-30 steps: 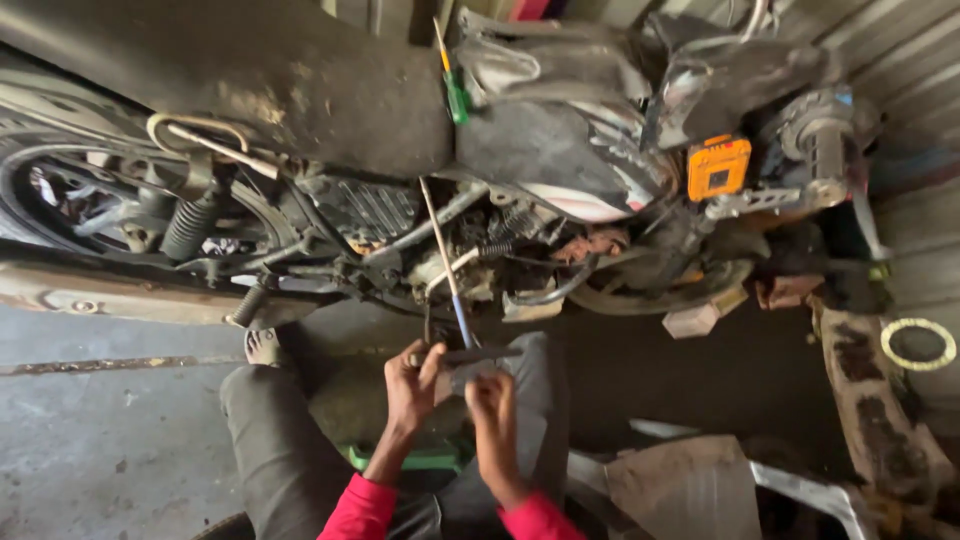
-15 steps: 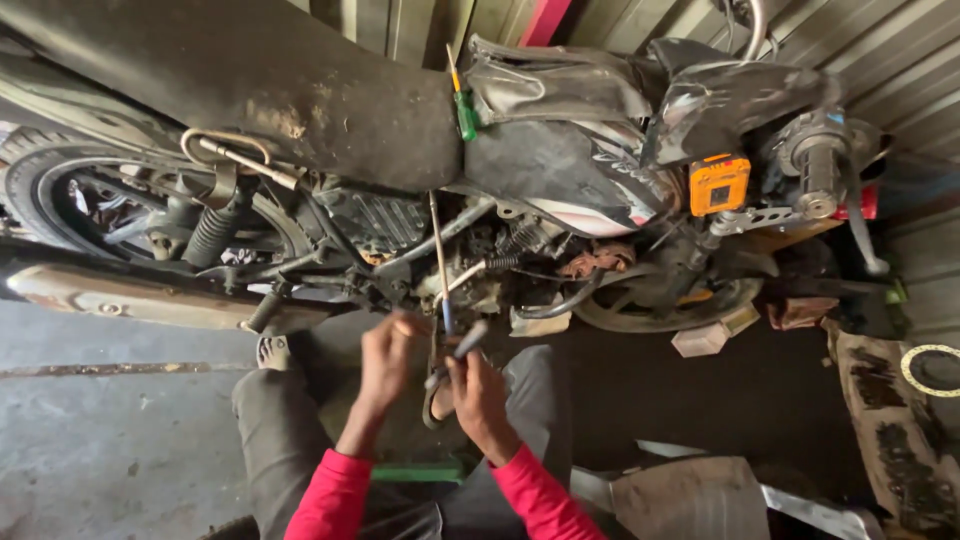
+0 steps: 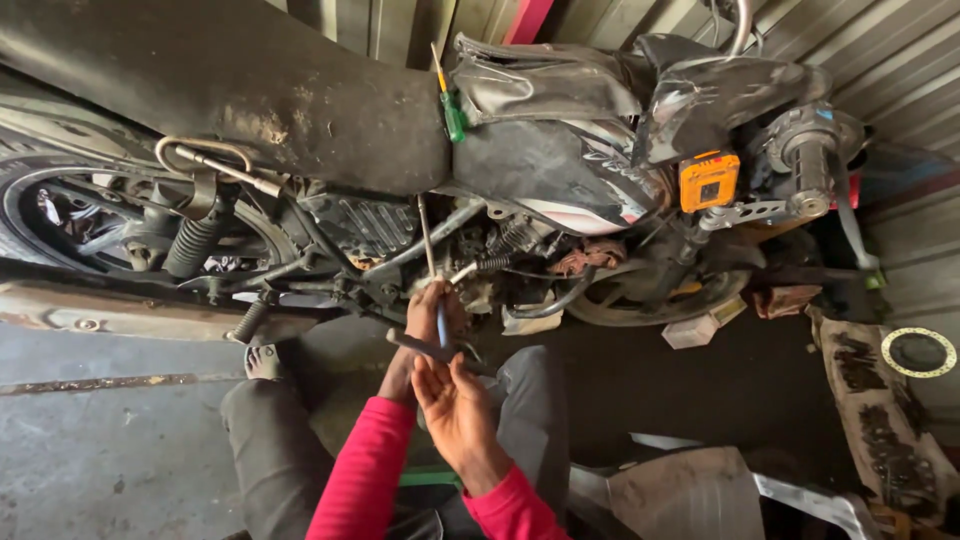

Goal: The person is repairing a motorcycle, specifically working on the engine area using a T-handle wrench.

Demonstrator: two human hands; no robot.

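Observation:
A long thin screwdriver [image 3: 429, 250] with a blue handle points up into the engine area of a dirty motorcycle [image 3: 400, 140]. My left hand [image 3: 428, 315] is closed around its handle, close under the engine. A short dark metal bar [image 3: 415, 345], perhaps a wrench, lies across just below that hand. Beneath it is my right hand [image 3: 455, 410], palm towards me and fingers spread, its fingertips against the bar. Both arms wear pink sleeves. My grey-trousered legs are folded under the hands.
A green-handled screwdriver [image 3: 452, 112] is stuck between seat and tank. An orange box [image 3: 708, 180] sits near the handlebar. The exhaust pipe [image 3: 120, 315] runs low at left. A ring-shaped gasket [image 3: 918, 352] and loose grey panels [image 3: 690, 495] lie on the floor at right.
Both hands have risen from my lap to the engine, carrying the screwdriver up with them. The right hand has uncurled from its grip and now shows its palm.

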